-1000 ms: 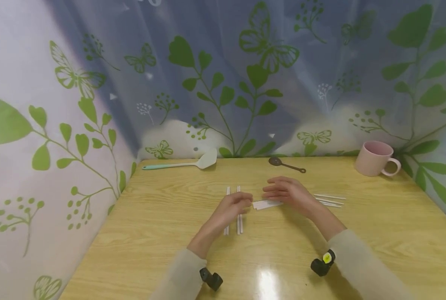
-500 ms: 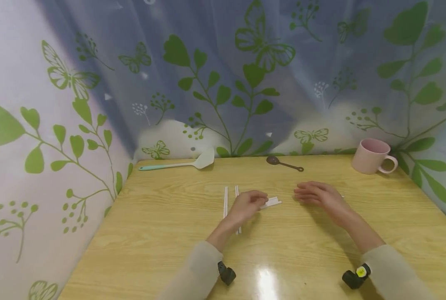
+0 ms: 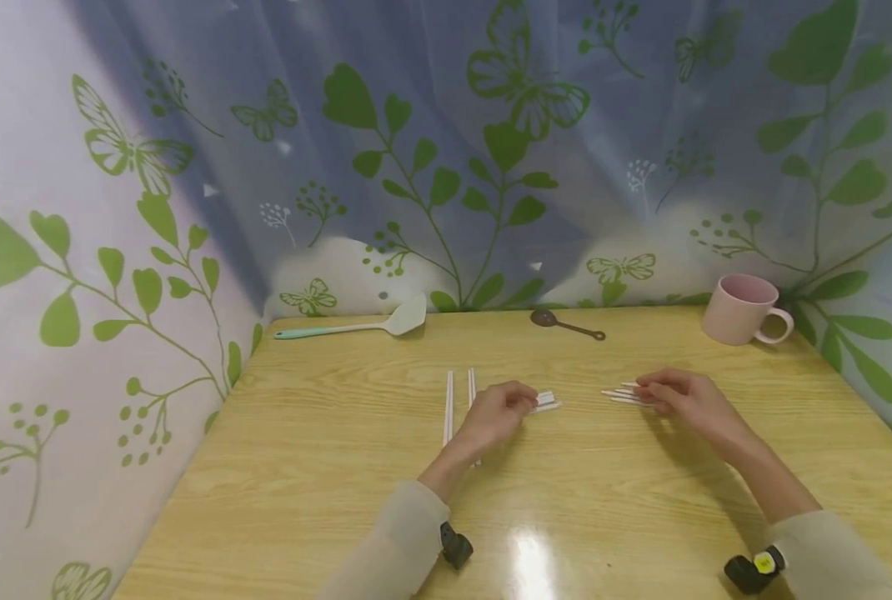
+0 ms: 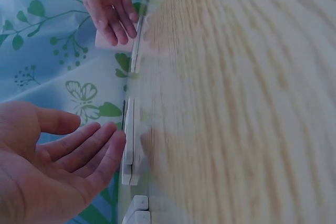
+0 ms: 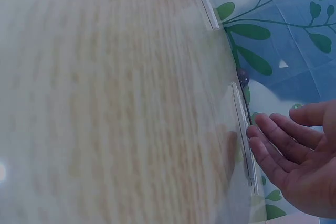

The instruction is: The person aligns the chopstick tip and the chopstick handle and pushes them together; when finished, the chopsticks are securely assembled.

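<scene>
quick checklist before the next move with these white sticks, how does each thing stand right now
1. Left hand empty: ok, palm open at the middle sticks.
2. Right hand empty: ok, palm open at the right sticks.
3. Contact between fingers and sticks: cannot tell.
4. Right sticks lined up evenly: not ok, their left ends are staggered.
5. Left pairs in full view: not ok, the left arm and hand hide part of them in the head view.
6. Spatula, spoon and mug clear of both hands: ok, along the far side.
</scene>
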`<state>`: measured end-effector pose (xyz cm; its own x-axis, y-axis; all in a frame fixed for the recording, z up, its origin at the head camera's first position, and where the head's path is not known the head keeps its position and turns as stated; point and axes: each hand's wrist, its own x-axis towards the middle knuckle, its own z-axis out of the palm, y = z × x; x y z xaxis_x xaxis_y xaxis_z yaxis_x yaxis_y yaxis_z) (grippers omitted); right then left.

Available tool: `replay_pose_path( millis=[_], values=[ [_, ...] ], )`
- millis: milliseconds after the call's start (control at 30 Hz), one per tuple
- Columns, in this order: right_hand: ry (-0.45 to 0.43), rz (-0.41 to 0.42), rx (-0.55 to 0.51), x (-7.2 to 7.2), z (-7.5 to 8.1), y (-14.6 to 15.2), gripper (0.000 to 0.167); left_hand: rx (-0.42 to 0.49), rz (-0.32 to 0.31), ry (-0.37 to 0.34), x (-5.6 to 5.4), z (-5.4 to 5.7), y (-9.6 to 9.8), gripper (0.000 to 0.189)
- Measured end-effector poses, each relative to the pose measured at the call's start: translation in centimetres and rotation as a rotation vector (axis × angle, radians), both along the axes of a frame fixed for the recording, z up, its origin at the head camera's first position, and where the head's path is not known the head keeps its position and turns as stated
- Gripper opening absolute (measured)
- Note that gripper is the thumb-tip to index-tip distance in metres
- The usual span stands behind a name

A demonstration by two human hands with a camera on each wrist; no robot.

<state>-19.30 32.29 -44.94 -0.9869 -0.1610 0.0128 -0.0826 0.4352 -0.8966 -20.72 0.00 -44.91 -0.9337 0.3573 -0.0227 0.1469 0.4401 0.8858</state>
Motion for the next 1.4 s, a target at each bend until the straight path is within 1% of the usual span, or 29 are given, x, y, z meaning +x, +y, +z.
replay_pose_path(
  millis=[67, 167, 300, 433, 567, 700, 833, 900, 967, 1100, 1167, 1333, 1400],
  values=[
    [-0.005, -0.007, 0.04, 0.2, 0.0, 0.1, 0.039, -0.002, -0.007, 0.0, 0.0, 0.0, 0.0, 0.025],
    [0.005, -0.002, 0.066, 0.5, 0.1, 0.2, 0.036, -0.005, -0.028, 0.002, 0.1, 0.1, -0.1, 0.024],
    [0.03, 0.017, 0.076, 0.8, 0.0, 0.3, 0.033, -0.025, -0.048, 0.016, 0.2, 0.0, -0.1, 0.024],
    [0.058, 0.024, 0.135, 0.8, -0.3, 0.1, 0.032, -0.052, -0.069, 0.032, 0.2, -0.2, 0.0, 0.023],
    [0.069, 0.04, 0.175, 0.9, -0.5, -0.1, 0.031, -0.071, -0.116, 0.017, 0.3, -0.3, 0.1, 0.022],
    [0.056, 0.029, 0.183, 1.1, -0.6, -0.2, 0.034, -0.101, -0.173, 0.004, 0.4, -0.2, 0.2, 0.03],
    [0.05, 0.026, 0.185, 1.3, -0.7, -0.4, 0.035, -0.159, -0.208, 0.008, 0.6, -0.2, 0.3, 0.037],
    [0.063, 0.039, 0.193, 1.4, -0.9, -0.5, 0.033, -0.194, -0.23, 0.023, 0.7, -0.2, 0.3, 0.037],
    [0.083, 0.054, 0.218, 1.4, -1.0, -0.6, 0.031, -0.238, -0.258, 0.057, 0.7, -0.3, 0.4, 0.035],
    [0.098, 0.063, 0.271, 1.4, -1.1, -0.9, 0.023, -0.314, -0.307, 0.122, 0.9, -0.3, 0.7, 0.03],
    [0.085, 0.054, 0.286, 1.4, -1.1, -1.1, 0.02, -0.323, -0.312, 0.131, 1.0, -0.3, 0.8, 0.028],
    [0.066, 0.03, 0.325, 1.3, -1.2, -1.3, 0.015, -0.319, -0.309, 0.117, 1.1, -0.1, 0.9, 0.026],
    [0.071, 0.033, 0.329, 1.4, -1.2, -1.3, 0.014, -0.315, -0.309, 0.107, 1.2, 0.0, 0.9, 0.026]
  ],
)
